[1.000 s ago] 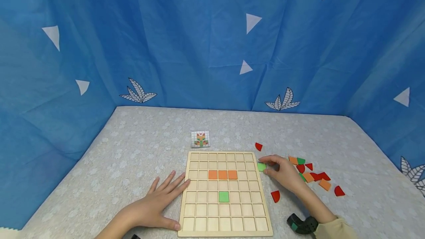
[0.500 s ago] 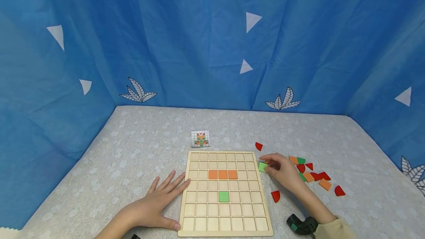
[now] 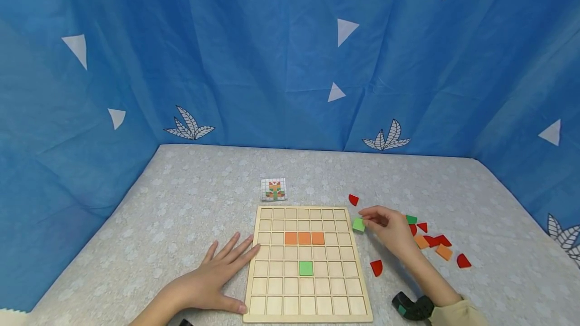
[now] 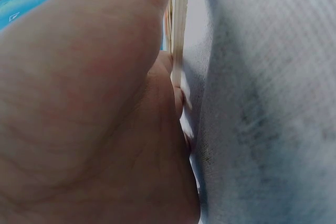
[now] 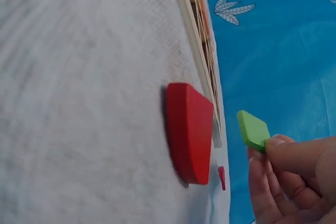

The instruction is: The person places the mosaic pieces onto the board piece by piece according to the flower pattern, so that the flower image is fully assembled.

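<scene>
A light green square tile (image 3: 358,225) is pinched between thumb and fingers of my right hand (image 3: 390,231), just off the right edge of the wooden grid board (image 3: 307,319). The right wrist view shows the green tile (image 5: 254,130) held by one edge, raised off the cloth. My left hand (image 3: 213,279) lies spread on the cloth, its fingertips and thumb touching the board's left edge. Three orange squares (image 3: 304,238) sit side by side in one row of the board, and a green square (image 3: 305,268) lies lower in the middle column.
Loose red, orange and green pieces (image 3: 444,251) lie right of my right hand. Separate red pieces (image 3: 376,267) (image 3: 353,199) lie near the board's right side. A small patterned card (image 3: 274,189) is behind the board. A black device (image 3: 412,306) is at my right wrist.
My right hand has lifted the light green tile off the cloth, tilting it and shifting slightly right and back. The left hand has stayed in place.
</scene>
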Available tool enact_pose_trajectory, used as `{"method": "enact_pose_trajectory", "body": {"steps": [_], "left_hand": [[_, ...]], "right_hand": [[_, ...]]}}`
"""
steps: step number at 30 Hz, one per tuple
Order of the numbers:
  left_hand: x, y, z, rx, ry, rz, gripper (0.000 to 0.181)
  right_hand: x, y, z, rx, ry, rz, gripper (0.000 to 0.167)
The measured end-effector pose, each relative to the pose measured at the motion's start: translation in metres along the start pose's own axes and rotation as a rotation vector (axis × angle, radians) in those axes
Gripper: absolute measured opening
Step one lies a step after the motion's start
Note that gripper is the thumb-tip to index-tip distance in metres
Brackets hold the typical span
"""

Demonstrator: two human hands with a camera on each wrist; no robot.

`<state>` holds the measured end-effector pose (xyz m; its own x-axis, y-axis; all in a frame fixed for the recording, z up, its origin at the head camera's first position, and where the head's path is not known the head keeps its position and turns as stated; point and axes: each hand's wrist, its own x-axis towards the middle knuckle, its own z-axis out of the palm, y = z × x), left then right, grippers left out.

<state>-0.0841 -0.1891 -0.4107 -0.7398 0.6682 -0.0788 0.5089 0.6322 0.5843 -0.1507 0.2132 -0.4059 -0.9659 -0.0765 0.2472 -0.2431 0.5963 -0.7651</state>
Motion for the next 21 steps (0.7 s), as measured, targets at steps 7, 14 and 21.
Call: {"method": "enact_pose_trajectory", "body": {"steps": [7,14,21], "left_hand": [[0.0,0.0,0.0,-0.002,0.001,-0.001,0.102],[0.0,0.0,0.0,-0.005,0.007,-0.005,0.102],[0.001,0.0,0.0,-0.005,0.007,-0.006,0.103]], "right_hand": [[-0.003,-0.016,0.002,0.148,-0.035,0.075,0.019],[-0.009,-0.035,0.011,0.294,-0.124,0.112,0.019],[-0.021,-0.049,0.027,0.326,-0.229,0.051,0.016]]}}
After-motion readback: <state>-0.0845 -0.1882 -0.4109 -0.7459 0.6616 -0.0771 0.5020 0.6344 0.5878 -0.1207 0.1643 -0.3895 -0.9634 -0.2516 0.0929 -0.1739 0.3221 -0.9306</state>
